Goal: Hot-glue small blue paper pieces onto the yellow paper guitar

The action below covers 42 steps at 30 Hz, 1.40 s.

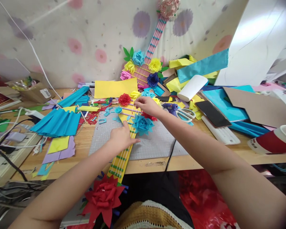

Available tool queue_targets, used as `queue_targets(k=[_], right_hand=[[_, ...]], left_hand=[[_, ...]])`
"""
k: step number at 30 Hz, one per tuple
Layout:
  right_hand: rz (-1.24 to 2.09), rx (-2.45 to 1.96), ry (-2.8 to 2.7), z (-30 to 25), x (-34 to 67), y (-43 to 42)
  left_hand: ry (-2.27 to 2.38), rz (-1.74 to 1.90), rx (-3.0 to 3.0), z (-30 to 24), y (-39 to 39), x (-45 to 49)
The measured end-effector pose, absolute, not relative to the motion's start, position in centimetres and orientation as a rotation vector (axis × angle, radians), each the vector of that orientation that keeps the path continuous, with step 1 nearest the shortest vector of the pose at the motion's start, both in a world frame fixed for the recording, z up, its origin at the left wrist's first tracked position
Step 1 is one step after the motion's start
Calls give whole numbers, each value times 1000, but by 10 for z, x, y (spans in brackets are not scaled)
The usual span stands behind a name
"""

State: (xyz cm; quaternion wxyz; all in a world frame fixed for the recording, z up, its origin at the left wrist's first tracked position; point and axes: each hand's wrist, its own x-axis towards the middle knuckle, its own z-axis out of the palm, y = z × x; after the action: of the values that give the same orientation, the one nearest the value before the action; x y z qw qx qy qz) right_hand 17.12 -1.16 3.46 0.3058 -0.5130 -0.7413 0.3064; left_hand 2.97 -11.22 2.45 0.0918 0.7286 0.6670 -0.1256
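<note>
A yellow paper guitar (120, 159) with green frets lies on the grey cutting mat (157, 143), its neck sticking out over the table's front edge. My left hand (121, 137) rests flat on the neck, fingers spread, pressing it down. My right hand (146, 105) is pinched at the guitar's body, fingertips on a thin pink stick (127, 109) beside a red paper flower (124, 99). A blue paper flower (142, 124) sits on the body between my hands. A large red paper flower (102, 198) is at the neck's near end.
A pink paper guitar (152, 44) with flowers leans on the back wall. Folded blue paper (57, 124), yellow sheet (115, 87), scissors (187, 114), blue glue gun (173, 107), phone (213, 113), white roll (192, 87), cardboard (259, 106) and a red cup (276, 140) crowd the wooden table. Cables lie left.
</note>
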Motion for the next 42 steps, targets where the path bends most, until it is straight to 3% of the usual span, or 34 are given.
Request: queue_targets(k=[16,27,34,42], right_hand=[[830,-1249,-1908,38,196,-8],[669,-1315,-1789,73,234,-6],[559,-1321,-1710,58,257,-6],[420,-1320,-1643,25,250,-18]], left_hand=[[1854,-508,2262,21,-132,-7],[1788,-630,2218,36,-125,-20],[1855,-156,2122,69,-65,-64],[1854,0,2161,3,-16,-80]])
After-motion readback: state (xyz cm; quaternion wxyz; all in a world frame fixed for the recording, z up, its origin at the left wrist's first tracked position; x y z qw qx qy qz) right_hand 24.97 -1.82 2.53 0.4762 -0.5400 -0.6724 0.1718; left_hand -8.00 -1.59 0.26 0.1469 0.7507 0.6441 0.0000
